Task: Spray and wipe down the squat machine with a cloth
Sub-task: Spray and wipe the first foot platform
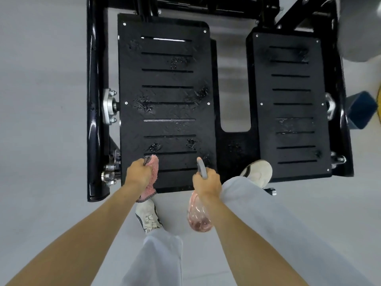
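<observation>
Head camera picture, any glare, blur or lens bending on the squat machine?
Head view: the wide-angle lens bows the frame tube at the left; a bright glare streak sits in the top slot of the left footplate, and wet spray patches glint on it; light is even with soft shadows; the spray bottle looks slightly blurred.

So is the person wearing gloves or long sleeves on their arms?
No. The left hand and right hand are bare: no gloves, rings or watch showing. The left arm and right arm are bare too, with no sleeve in view.
</observation>
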